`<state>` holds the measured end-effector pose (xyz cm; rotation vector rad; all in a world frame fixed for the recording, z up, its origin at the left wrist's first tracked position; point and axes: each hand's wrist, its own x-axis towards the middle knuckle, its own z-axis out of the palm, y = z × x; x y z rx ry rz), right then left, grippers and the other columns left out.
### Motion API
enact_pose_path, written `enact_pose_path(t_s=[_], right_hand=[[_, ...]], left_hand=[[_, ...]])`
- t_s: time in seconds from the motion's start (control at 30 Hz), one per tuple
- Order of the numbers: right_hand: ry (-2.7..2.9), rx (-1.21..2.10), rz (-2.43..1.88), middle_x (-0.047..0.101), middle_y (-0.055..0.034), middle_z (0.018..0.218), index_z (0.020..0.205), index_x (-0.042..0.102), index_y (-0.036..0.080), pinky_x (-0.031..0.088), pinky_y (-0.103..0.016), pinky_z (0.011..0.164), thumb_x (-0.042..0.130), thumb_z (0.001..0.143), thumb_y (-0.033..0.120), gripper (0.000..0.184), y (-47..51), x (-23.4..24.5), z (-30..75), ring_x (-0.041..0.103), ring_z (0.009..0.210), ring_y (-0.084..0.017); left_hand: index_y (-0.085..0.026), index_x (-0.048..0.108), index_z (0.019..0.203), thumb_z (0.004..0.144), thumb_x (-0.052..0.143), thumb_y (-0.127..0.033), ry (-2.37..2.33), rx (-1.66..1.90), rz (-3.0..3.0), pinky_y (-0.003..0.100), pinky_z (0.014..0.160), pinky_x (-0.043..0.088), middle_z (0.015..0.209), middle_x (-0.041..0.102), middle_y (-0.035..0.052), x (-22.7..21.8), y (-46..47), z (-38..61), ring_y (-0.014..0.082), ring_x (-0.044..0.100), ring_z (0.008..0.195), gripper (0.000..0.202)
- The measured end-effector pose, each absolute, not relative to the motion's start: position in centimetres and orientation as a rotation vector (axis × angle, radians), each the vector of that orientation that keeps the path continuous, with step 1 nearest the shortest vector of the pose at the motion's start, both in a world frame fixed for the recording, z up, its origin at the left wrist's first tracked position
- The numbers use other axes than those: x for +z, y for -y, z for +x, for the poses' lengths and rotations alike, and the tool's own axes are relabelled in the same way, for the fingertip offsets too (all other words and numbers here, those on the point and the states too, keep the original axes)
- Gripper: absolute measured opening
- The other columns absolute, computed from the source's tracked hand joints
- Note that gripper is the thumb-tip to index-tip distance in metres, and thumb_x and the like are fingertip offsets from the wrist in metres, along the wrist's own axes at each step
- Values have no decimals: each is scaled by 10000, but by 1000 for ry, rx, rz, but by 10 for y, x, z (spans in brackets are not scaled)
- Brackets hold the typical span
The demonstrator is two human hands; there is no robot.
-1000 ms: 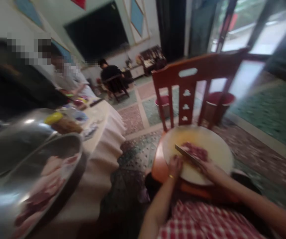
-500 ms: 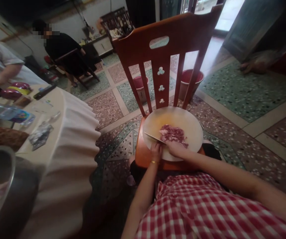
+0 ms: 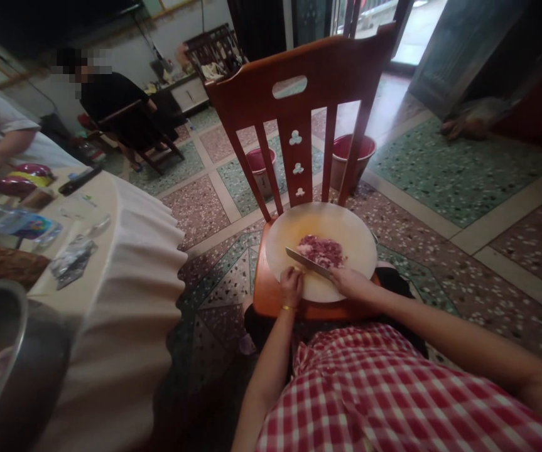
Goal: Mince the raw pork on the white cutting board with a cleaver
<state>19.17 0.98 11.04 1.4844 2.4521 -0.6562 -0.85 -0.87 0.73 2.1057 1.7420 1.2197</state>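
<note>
R hand (image 3: 352,284) closed on cleaver (image 3: 309,262) by minced meat (image 3: 322,250); L hand (image 3: 291,287) curled, pressed on board (image 3: 346,226); chair back (image 3: 294,94) behind, buckets (image 3: 353,154) beyond.

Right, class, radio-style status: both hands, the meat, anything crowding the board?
Right hand gripping knife, blade at minced meat. Left hand resting on round cutting board. Board sits on chair seat. Nothing else on board.

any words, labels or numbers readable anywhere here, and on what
None can be read.
The bottle lying on the table has a colourful label, too blurred to read.
The packets beside it show no legible print.
The cleaver, round cutting board and chair show no lettering.
</note>
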Motion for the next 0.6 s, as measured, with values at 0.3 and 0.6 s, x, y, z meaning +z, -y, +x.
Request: enact_pose_path(t_s=[0.3, 0.6], right_hand=[[-2495, -666, 1463, 594, -162, 912, 1135, 454, 98, 430, -307, 720, 337, 863, 97, 296, -17, 108, 151, 577, 838, -242], [-2538, -690, 1506, 603, -152, 902, 1017, 530, 98, 425, -287, 696, 370, 867, 119, 220, -32, 105, 136, 583, 821, -237]], left_hand=[[-156, 605, 899, 792, 458, -147, -1799, 1171, 2126, 358, 776, 465, 903, 597, 97, -5, 4, -11, 189, 527, 921, 182], [-159, 609, 845, 773, 455, -119, -1842, 1126, 2172, 350, 752, 478, 870, 606, 86, 5, -1, -13, 183, 542, 844, 174]])
